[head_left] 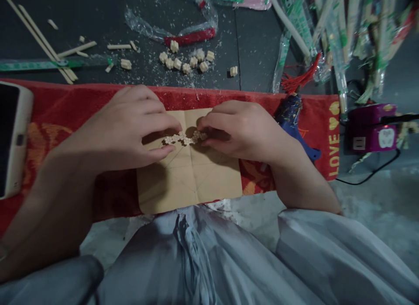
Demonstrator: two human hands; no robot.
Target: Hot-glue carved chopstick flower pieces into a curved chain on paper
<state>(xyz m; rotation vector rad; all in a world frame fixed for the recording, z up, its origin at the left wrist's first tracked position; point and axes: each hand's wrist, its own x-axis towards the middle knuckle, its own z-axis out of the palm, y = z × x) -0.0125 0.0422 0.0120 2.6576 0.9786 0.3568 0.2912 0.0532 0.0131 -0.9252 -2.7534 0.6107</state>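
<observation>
A zigzag row of small pale flower-shaped pieces (186,141) lies across the upper half of a creased tan card (170,187). At its left end, the thumb and fingertips of my left hand (131,121) curl in on either side of the row. My right hand (244,128) pinches the opposite end, thumb below and fingers above, partly hiding the last pieces. Whether the pieces are joined together cannot be made out. Under the card lies a red towel (114,195) with yellow lettering. Beside my right wrist rests a blue glue gun (296,126), partly covered by my arm.
Loose notched pale pieces (186,68) lie beyond the towel among crumbs. Thin sticks (39,34) are at the far left, above a phone (15,139). Plastic-wrapped sticks (337,47), a red tassel (303,77) and a purple box with a cable (371,128) occupy the right.
</observation>
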